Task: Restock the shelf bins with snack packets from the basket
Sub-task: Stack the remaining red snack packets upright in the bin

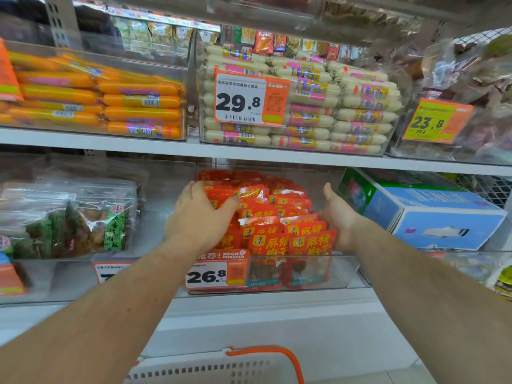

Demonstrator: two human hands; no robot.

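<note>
snack packets (266, 217): bright red-orange, yellow characters, small white patches
centre bin (343, 273): clear plastic
price tag 26.8 (217, 270): orange border, white panel, black digits
upper-left sausages (138, 101): orange, with pink and blue label bands
upper-centre sausages (360, 106): cream-white, pink, blue and yellow labels
price tag 29.8 (250, 98): orange and white, black digits
price tag 23.8 (435, 120): orange with lime-green panel
right box (432, 214): light blue, green far end
left packets (83, 217): clear, with green labels
basket (210, 370): white slotted rim, orange handle
shelf (110, 141): white
</note>
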